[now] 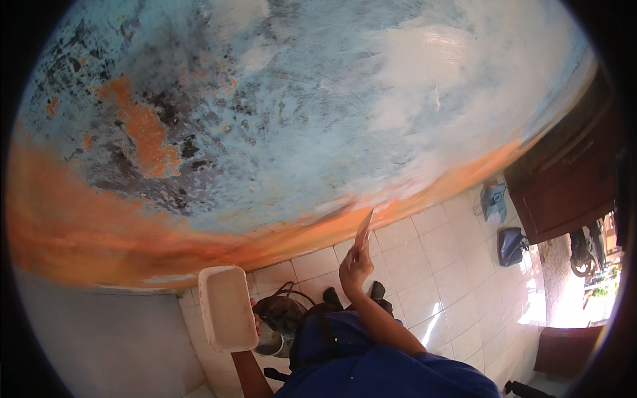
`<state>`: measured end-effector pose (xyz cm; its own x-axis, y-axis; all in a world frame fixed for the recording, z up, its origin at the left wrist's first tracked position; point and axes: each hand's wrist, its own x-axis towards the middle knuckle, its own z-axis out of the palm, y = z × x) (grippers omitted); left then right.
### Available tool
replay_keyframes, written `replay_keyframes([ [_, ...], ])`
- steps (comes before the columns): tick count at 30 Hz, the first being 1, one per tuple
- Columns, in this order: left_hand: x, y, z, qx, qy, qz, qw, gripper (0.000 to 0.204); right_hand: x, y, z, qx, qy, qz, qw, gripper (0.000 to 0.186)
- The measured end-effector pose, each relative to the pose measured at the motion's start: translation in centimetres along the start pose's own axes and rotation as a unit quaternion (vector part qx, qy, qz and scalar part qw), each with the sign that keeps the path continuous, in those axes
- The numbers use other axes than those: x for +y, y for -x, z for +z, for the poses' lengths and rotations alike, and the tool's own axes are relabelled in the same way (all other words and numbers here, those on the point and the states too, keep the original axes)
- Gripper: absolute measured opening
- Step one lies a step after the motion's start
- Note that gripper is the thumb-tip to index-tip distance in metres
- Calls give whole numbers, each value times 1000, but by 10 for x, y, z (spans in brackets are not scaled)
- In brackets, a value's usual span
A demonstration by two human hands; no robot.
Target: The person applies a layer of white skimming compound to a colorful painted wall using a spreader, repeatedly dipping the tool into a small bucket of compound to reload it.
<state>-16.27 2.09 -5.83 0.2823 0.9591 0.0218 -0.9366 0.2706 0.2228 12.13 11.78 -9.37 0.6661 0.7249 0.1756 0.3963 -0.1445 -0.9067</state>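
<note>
My right hand (356, 266) grips a flat metal scraper (363, 228), its blade pointing up at the orange lower band of the painted wall (292, 152); I cannot tell whether the tip touches it. The wall is mottled light blue, white and dark grey, with orange patches. My left hand (255, 316), mostly hidden, holds a pale rectangular plastic tray (225, 308) out at the left, with off-white material inside.
Tiled floor (431, 239) lies below, with a dark bag (275, 306) and metal bucket (271, 343) by me, a light blue bag (493, 202) and dark blue bag (511, 247) rightward. A grey wall (99, 331) stands left; brown doors (564, 186) open onto daylight and a motorbike (584, 252).
</note>
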Motion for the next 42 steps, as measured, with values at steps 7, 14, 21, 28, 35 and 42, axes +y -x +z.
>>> replay_keyframes([
  [7,-4,7,9,-2,-20,44,999,77,-51,27,95,-58,-41,1,997,41],
  [14,2,15,18,7,-24,49,998,77,-5,87,51,-234,-141,-250,929,50],
  [21,1,14,25,8,-28,56,998,77,-22,-23,-10,49,29,-117,992,43],
  [28,4,2,32,-22,-32,22,999,77,-84,25,79,-49,-52,-213,975,53],
  [35,3,7,28,-20,-4,9,1000,78,-36,36,-7,-117,-71,-263,955,41],
  [42,-6,1,34,-32,35,2,999,80,-26,-44,7,145,-7,-149,978,38],
])
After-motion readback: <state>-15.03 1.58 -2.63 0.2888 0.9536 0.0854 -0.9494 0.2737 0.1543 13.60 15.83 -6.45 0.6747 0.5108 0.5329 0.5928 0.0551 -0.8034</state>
